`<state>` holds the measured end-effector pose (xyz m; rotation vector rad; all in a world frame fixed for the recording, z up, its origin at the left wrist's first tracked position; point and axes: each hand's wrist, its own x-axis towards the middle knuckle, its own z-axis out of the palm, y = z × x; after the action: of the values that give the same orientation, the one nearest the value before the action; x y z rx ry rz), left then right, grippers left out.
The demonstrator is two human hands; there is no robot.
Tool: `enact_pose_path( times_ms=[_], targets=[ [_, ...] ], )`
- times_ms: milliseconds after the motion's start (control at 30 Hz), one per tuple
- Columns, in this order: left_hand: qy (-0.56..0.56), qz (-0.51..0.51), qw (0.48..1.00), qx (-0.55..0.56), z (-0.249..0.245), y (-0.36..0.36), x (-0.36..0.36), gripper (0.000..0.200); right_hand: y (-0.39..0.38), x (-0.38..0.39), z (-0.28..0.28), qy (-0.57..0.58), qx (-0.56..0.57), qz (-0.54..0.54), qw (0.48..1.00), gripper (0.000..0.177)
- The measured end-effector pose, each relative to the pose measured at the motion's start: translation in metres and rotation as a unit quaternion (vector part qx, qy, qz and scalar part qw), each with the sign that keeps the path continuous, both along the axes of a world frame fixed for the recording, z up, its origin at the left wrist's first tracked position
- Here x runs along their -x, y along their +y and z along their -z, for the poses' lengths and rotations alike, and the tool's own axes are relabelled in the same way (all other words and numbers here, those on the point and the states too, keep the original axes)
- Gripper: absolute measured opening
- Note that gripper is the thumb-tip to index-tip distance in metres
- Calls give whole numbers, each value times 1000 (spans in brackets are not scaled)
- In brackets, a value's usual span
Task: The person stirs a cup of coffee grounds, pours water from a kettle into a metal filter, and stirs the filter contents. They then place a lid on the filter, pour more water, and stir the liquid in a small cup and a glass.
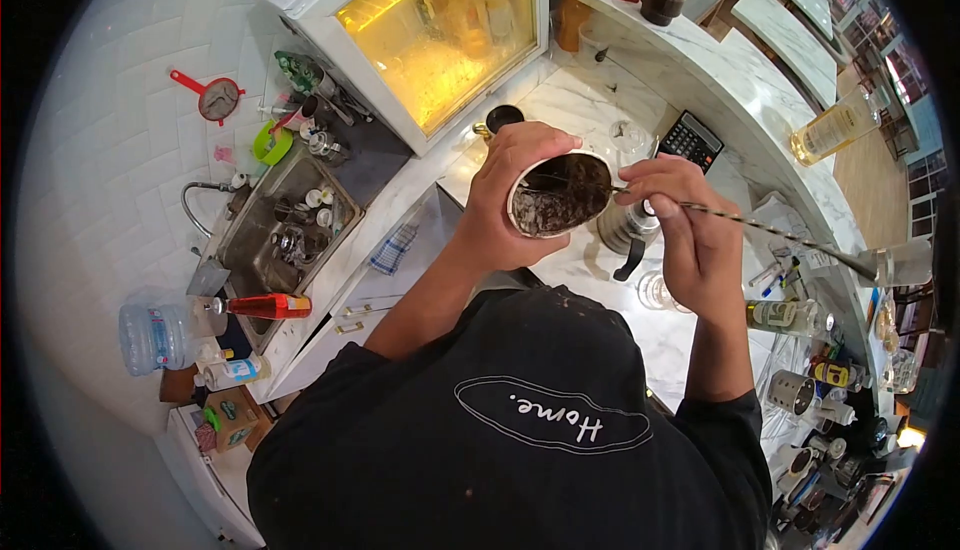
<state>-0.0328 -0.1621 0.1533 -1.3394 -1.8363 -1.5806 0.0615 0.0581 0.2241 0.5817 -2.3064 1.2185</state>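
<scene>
My left hand (490, 190) is wrapped round a round, open container (548, 218), tilted so that its mouth faces me. Dark brown powder clings to its inside, with paler patches on the lower wall. Between the thumb and fingers of my right hand (692, 230) is a long bar spoon with a twisted metal shaft (770, 228). The spoon's inner end reaches into the container, where its tip is hidden by the powder. Just below my hands stands a metal pot with a black handle (628, 262), partly covered by the right hand.
A lit glass-door fridge (440, 40) stands ahead on the left. The steel sink (325, 175) at left holds dishes. A calculator (690, 140) lies on the marble counter beyond my right hand. Bottles (838, 128) stand along the right side, and a blue checked cloth (394, 248) hangs at a cabinet.
</scene>
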Motion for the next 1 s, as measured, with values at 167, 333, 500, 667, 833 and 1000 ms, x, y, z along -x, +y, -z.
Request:
enact_pose_path(
  times_ms=[167,333,500,667,833,1000],
  targets=[
    [-16,-12,1000,-17,10,5,-1,86,-10,-3,13,-16,62,30,997,14],
    [-42,-45,998,-34,12,8,-7,85,-26,-7,34,-29,133,92,986,17],
    [-64,-84,992,-67,24,11,-10,85,-43,-8,46,-12,170,126,977,19],
    [-107,-96,985,-99,35,14,-18,90,-56,-10,55,18,182,144,973,20],
    [-113,-111,975,-154,48,15,-27,97,-71,-15,63,44,200,156,966,20],
    [-72,-118,989,-57,44,-6,-30,107,-82,-22,73,1,287,110,952,21]
  ],
)
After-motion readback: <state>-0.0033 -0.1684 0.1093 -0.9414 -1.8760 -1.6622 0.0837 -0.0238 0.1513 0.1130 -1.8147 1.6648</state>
